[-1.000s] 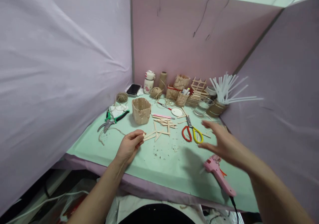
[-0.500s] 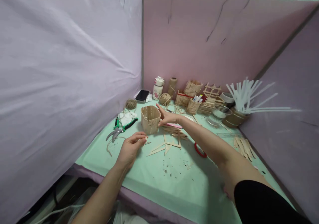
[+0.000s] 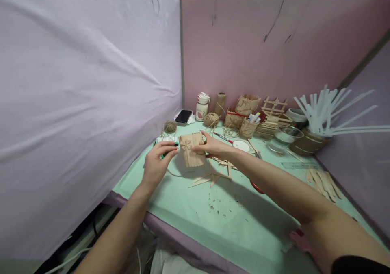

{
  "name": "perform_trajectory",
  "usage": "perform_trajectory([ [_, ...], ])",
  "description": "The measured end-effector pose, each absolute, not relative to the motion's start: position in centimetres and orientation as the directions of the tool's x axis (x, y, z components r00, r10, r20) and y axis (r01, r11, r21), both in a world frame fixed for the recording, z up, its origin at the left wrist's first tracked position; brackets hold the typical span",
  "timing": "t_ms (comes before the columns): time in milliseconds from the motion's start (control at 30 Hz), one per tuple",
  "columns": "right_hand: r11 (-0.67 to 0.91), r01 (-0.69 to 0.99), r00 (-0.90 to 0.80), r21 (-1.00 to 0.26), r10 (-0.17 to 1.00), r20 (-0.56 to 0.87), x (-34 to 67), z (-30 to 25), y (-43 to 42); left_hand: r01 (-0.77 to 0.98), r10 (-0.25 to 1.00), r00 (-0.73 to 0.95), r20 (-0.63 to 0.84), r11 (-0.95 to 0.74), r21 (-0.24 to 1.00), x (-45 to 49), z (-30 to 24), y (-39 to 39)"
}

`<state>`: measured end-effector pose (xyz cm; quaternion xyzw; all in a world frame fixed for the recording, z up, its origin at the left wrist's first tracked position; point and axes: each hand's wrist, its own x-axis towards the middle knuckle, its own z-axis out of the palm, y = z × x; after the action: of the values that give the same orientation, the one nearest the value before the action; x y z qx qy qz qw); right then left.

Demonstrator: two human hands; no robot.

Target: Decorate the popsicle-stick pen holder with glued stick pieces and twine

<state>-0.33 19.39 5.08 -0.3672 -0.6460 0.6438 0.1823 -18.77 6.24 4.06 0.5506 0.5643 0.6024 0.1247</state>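
A small pot made of pale craft sticks (image 3: pixel 193 159) is gripped by my right hand (image 3: pixel 214 147), thumb across the front and fingers behind. The pot is tilted, and a flower-shaped wooden piece (image 3: pixel 185 144) shows on its side. Just left of it, my left hand (image 3: pixel 156 162) has thumb and forefinger drawn close together; whether something tiny and pale sits at the tips is hard to see. Behind that hand, parts of green-handled pliers (image 3: pixel 164 155) show, mostly hidden. Loose craft sticks (image 3: pixel 213 177) lie below the pot.
Along the back stand a bottle (image 3: pixel 202 107), a twine ball (image 3: pixel 211 120), a pen pot (image 3: pixel 248 128) and a glass bowl (image 3: pixel 282 142). White glue sticks (image 3: pixel 323 113) fan out at right. Red-handled scissors (image 3: pixel 256 187) lie beneath my right forearm. Small scraps dot the table (image 3: pixel 195 209).
My right hand has taken hold of the pot, raised it and tipped it so its side faces me. My left hand has moved up beside it. The view has shifted slightly.
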Motion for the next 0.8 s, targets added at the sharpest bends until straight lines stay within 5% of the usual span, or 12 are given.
perform_trajectory([
  [200,-0.193,0.336,-0.679,-0.922,0.629,-0.379,0.2,6.9,17.2,0.791,0.736,0.01,0.677,-0.42,0.445,-19.6,7.6,6.9],
  [433,-0.242,0.382,-0.686,-0.892,0.573,-0.449,0.4,7.1,16.7,0.907,0.732,0.353,0.583,-0.421,-0.021,-19.7,9.2,7.6],
  [800,-0.247,0.384,-0.726,-0.89,0.515,-0.456,0.2,6.8,16.1,0.87,0.726,0.474,0.499,-0.473,-0.138,-20.3,9.8,8.0],
])
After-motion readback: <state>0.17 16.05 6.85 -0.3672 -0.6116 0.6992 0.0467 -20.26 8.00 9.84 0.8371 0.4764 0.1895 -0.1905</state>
